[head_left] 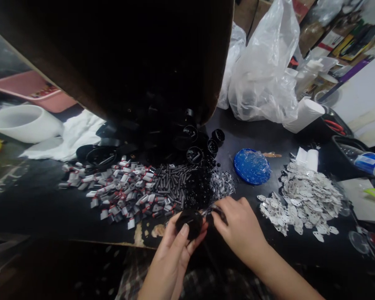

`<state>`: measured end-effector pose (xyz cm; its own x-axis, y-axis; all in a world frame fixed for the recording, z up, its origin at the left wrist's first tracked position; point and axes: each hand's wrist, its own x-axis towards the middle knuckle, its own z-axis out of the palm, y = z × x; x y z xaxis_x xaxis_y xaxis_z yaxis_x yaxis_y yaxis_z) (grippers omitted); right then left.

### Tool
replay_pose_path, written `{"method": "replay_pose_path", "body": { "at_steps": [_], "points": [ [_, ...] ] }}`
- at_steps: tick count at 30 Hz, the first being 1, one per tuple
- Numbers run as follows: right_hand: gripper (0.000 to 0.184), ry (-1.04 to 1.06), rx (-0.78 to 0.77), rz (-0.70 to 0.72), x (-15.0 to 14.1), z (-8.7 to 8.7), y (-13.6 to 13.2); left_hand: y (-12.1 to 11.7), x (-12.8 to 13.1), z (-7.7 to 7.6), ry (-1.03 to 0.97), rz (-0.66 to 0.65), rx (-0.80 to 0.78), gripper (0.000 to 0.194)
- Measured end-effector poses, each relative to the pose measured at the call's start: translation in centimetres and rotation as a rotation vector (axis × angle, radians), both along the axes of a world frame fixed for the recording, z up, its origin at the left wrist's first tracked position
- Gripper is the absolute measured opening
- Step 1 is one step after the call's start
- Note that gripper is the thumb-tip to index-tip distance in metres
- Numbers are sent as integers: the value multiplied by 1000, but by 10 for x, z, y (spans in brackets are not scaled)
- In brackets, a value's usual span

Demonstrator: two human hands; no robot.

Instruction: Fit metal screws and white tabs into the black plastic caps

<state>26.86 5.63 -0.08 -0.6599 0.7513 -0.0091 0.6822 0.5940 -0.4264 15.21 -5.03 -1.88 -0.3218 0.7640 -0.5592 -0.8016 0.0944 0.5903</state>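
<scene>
My left hand (175,250) holds a round black plastic cap (189,223) near the table's front edge. My right hand (239,225) is right beside it, fingertips pinched on a small dark part at the cap's right side; the part is too small to name. Just beyond the hands lie a pile of white-and-red pieces (121,189), a heap of small dark springs (170,183) and a cluster of small silver metal clips (221,183). More black caps (193,143) are heaped behind them.
A large dark overhanging object (128,54) blocks the upper middle. A blue lid (251,166) and a pile of flat white metal tabs (303,202) lie right. Clear plastic bags (265,71), a white bowl (21,123), a pink tray (34,89) and a bottle (370,162) stand around.
</scene>
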Motion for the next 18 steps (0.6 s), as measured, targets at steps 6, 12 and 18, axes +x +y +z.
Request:
{"method": "replay_pose_path", "body": {
  "at_steps": [6, 12, 18],
  "points": [
    [12, 337, -320, -18, 5, 11, -8, 11, -1, 4, -145, 24, 34, 20],
    [2, 478, -342, -126, 5, 8, -12, 14, 10, 5, -156, 102, 62, 9],
    [4, 475, -70, -68, 4, 12, -15, 10, 13, 3, -85, 200, -1, 19]
  ]
}}
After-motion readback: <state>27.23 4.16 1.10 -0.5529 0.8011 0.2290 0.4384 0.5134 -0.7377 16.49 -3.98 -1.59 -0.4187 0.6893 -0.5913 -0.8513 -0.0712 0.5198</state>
